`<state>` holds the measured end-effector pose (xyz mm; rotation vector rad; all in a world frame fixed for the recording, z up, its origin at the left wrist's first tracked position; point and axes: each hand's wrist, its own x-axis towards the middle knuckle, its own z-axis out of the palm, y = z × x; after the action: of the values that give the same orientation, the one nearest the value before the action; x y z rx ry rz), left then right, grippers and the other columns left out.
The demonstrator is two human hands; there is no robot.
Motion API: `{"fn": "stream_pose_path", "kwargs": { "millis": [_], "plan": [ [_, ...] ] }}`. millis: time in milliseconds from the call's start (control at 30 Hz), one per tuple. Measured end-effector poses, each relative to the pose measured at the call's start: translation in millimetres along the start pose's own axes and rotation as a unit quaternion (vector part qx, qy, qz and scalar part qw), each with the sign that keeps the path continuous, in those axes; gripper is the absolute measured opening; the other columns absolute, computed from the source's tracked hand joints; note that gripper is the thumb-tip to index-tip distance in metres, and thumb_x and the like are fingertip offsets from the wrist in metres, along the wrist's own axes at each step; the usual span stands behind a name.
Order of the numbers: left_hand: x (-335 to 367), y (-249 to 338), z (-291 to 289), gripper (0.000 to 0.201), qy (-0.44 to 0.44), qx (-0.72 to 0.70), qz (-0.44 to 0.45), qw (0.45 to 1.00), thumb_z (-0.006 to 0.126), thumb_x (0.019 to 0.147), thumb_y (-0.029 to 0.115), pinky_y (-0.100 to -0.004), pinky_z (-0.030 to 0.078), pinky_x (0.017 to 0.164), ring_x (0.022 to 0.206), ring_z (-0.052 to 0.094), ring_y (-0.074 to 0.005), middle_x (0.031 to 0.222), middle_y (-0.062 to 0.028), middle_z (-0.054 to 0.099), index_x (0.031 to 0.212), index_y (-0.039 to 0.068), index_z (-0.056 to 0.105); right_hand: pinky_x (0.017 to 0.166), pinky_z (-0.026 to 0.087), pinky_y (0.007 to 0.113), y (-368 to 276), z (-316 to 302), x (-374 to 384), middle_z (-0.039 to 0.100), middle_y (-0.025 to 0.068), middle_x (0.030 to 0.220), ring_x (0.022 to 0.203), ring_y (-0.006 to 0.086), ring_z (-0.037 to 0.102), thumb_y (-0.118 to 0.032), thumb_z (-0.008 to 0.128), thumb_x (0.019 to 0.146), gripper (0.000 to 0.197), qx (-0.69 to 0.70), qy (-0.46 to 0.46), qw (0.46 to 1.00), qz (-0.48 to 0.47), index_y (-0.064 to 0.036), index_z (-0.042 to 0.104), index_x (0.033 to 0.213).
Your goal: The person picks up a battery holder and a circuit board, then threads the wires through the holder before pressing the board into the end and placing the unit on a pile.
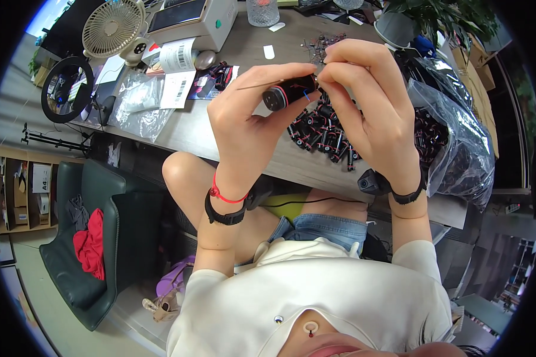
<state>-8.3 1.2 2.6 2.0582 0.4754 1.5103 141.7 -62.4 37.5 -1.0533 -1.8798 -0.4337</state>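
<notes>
Above the table, my left hand (244, 116) is closed around a small black cylinder (287, 93) with a red ring near its round end. The cylinder lies tilted between thumb and fingers, its holed end toward the left. At its other end, my right hand (372, 101) is closed, thumb and fingertips pinched together. What those fingertips hold, if anything, is too small to make out. A short blue strip shows beside the cylinder. Below the hands lies a heap of similar black cylinders (327, 132) with red rings, partly hidden by my right hand.
A clear plastic bag (473, 152) with more black pieces stands at the right. Tiny loose parts (321, 44) lie beyond my hands. Farther left are a clear bag (142, 98), a white box (217, 27) and a fan (114, 27). A green armchair (77, 279) stands at the left.
</notes>
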Motion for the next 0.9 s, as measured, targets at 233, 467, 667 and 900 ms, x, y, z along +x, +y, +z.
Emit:
{"fn": "stream_pose_path", "kwargs": {
  "millis": [233,467,667,900],
  "plan": [
    [1.0,-0.1,3.9,0.032,0.029,0.045,0.073,0.996,0.073,0.065,-0.009,-0.0251,0.05,0.071,0.079,0.064,-0.0174,0.09,-0.0094,0.068,0.095,0.0,0.067,0.073,0.048,0.029,2.2,-2.9,1.0,0.056,0.0119,0.097,0.086,0.0247,0.057,0.008,0.064,0.074,0.015,0.01,-0.014,1.0,-0.004,0.0036,0.058,0.087],
    [3.0,-7.0,2.1,0.037,0.025,0.035,0.106,0.993,0.066,0.062,-0.01,-0.0262,0.052,0.065,0.075,0.065,-0.022,0.088,-0.0102,0.068,0.096,0.002,0.068,0.074,0.047,0.03,9.8,-7.7,7.0,0.055,0.0117,0.097,0.086,0.0249,0.057,0.007,0.062,0.076,0.013,0.095,-0.038,0.995,0.01,0.0029,0.056,0.086],
    [-1.3,-14.7,12.1,0.035,0.021,0.039,0.126,0.991,0.064,0.062,-0.011,-0.0279,0.052,0.068,0.078,0.065,-0.0239,0.089,-0.0118,0.068,0.096,-0.001,0.067,0.074,0.046,0.03,16.2,-13.2,1.0,0.052,0.0111,0.092,0.085,0.0253,0.055,0.006,0.061,0.076,0.012,0.191,-0.082,0.973,0.104,0.0018,0.053,0.084],
    [-3.5,-20.6,19.0,0.032,0.051,0.019,0.118,0.992,0.068,0.065,-0.011,-0.0284,0.052,0.071,0.08,0.065,-0.0229,0.092,-0.0126,0.068,0.095,-0.001,0.066,0.075,0.048,0.029,25.3,-6.0,0.7,0.053,0.0085,0.091,0.087,0.02,0.057,0.002,0.061,0.08,0.008,0.252,-0.08,0.953,0.151,0.0021,0.054,0.085]
  ]
}}
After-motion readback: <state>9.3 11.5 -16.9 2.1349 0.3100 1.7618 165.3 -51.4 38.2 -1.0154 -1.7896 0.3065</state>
